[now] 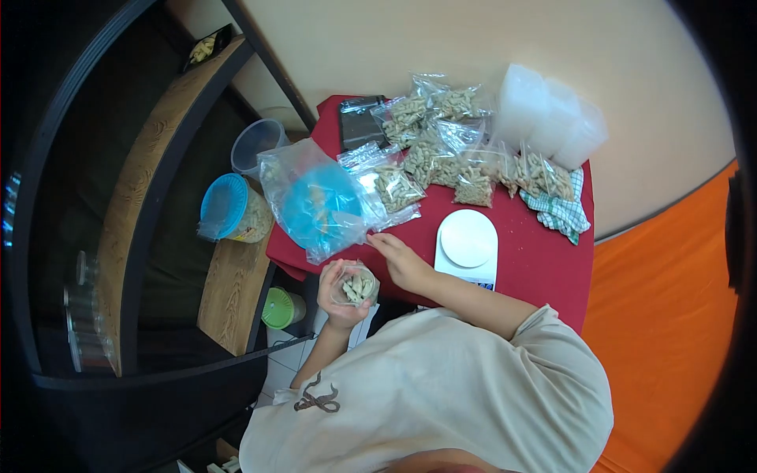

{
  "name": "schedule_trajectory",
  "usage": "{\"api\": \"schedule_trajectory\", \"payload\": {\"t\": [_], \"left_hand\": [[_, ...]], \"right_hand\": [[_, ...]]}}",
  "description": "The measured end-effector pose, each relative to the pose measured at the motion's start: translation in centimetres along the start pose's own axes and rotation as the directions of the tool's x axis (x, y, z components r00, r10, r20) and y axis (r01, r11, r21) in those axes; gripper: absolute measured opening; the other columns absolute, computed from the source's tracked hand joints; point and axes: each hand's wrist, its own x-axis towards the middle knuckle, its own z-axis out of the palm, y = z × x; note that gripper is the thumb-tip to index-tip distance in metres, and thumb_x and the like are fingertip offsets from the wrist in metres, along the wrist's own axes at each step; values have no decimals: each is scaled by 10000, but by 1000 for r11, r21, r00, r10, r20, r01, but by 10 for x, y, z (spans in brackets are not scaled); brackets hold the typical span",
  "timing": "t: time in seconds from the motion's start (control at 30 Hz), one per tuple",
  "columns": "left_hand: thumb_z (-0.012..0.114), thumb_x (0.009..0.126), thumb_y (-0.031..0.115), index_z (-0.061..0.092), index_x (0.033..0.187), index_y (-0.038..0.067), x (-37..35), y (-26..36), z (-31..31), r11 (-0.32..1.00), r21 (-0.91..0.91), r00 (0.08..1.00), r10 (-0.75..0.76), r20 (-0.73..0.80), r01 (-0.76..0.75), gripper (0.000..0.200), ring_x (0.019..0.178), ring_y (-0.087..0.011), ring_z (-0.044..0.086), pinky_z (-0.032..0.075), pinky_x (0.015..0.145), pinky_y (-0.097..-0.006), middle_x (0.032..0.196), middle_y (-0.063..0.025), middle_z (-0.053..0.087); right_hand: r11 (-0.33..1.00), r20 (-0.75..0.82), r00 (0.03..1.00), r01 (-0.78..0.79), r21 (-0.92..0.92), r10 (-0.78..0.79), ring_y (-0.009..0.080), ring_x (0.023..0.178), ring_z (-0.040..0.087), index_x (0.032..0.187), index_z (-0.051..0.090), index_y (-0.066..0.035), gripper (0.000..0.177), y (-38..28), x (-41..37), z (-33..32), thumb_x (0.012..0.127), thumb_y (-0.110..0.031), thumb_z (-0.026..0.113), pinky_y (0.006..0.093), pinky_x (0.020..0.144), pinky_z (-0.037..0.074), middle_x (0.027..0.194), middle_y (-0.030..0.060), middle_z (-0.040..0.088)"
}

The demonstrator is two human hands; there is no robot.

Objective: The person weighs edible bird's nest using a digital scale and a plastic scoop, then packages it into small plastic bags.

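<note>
My left hand (pixel 341 306) is wrapped around a clear plastic cup (pixel 374 292), tilted so its mouth faces up toward me. Pale, finger-like snack pieces (pixel 356 287) lie inside the cup. The fingers of my right hand (pixel 400 262) are closed at the near corner of a clear plastic bag (pixel 344 227), and seem to pinch its edge. Through the bag shows a round blue thing (pixel 303 206) with some pieces on it; the film blurs its details. To the right of my right hand stands a white kitchen scale (pixel 465 240) with nothing on its round plate.
Several filled zip bags (pixel 430 158) cover the back of the red-clothed table (pixel 536 268). Clear plastic containers (pixel 544 114) stack at back right beside a checked cloth (pixel 561 211). To the left are a blue-lidded jar (pixel 225 205), an open tub (pixel 259 146) and wooden shelves (pixel 150 165).
</note>
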Motion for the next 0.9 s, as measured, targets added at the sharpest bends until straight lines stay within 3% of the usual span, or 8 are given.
{"api": "schedule_trajectory", "payload": {"t": [0.07, 0.13, 0.2, 0.27, 0.47, 0.5, 0.67, 0.9], "left_hand": [[721, 664, 295, 368, 1203, -78, 5, 0, 5, 999, -12, 999, 34, 15, -34, 744, 927, -262, 520, 479, 786, -368, 1070, -185, 442], [718, 666, 318, 368, 1203, -84, 5, -2, 12, 998, -67, 1000, -5, -3, 5, 757, 924, -260, 526, 477, 782, -357, 1069, -181, 444], [719, 661, 337, 368, 1202, -89, 10, -3, 25, 996, -91, 1000, -15, 0, 14, 772, 928, -256, 528, 474, 781, -350, 1066, -179, 449], [729, 678, 360, 309, 1259, -67, 16, -7, 39, 995, -85, 997, 54, 57, -49, 835, 948, -237, 531, 462, 811, -347, 1070, -177, 490], [751, 564, 220, 481, 1142, -75, 72, 13, 115, 950, -27, 857, 293, 423, -311, 703, 906, -240, 555, 463, 791, -317, 1048, -151, 503], [742, 547, 175, 483, 1165, -37, 74, 11, 131, 973, -113, 842, 231, 487, -202, 703, 925, -242, 547, 457, 787, -324, 1039, -153, 520], [728, 564, 175, 488, 1198, 68, 79, -6, 190, 995, -51, 723, 93, 685, -80, 686, 948, -270, 529, 436, 825, -348, 1062, -129, 519], [702, 578, 390, 495, 1184, 95, 72, -17, 220, 850, 236, 557, 80, 827, -472, 704, 1010, -264, 479, 353, 894, -380, 1017, -94, 517]], "right_hand": [[944, -55, 997, -36, 329, 57, 351, 974, 500, 1212, 456, 1, 496, -7, -17, -23, 732, 126, 432, 328, 859, 414, 1170, 190, 452], [921, -73, 990, -83, 381, 120, 202, 850, 530, 1230, 462, -16, 446, -17, -46, -44, 810, 111, 378, 252, 704, 428, 1126, 130, 505], [482, 145, 829, -446, 754, 540, 104, 716, 466, 1244, 458, -35, 444, -24, -83, -67, 827, 85, 363, 208, 631, 397, 1135, 84, 520], [398, 22, 763, -362, 843, 646, 63, 687, 419, 1224, 484, -48, 442, -31, -112, -90, 823, 87, 355, 182, 616, 392, 1096, 32, 528], [496, -444, 486, 24, 868, 753, 98, 669, 411, 1244, 435, 17, 429, -23, -189, -147, 824, 69, 368, 236, 584, 375, 905, 82, 523], [538, -495, 438, 31, 843, 751, 98, 680, 404, 1248, 424, 28, 432, -31, -193, -156, 822, 69, 366, 236, 584, 370, 907, 70, 508], [632, -615, 347, 78, 771, 707, 96, 681, 405, 1254, 410, 39, 425, -46, -229, -172, 831, 58, 377, 235, 587, 372, 900, 55, 502], [664, -659, 307, 103, 741, 687, 101, 687, 424, 1242, 414, 53, 413, -49, -266, -175, 831, 64, 369, 240, 586, 384, 1003, 93, 518]]}}
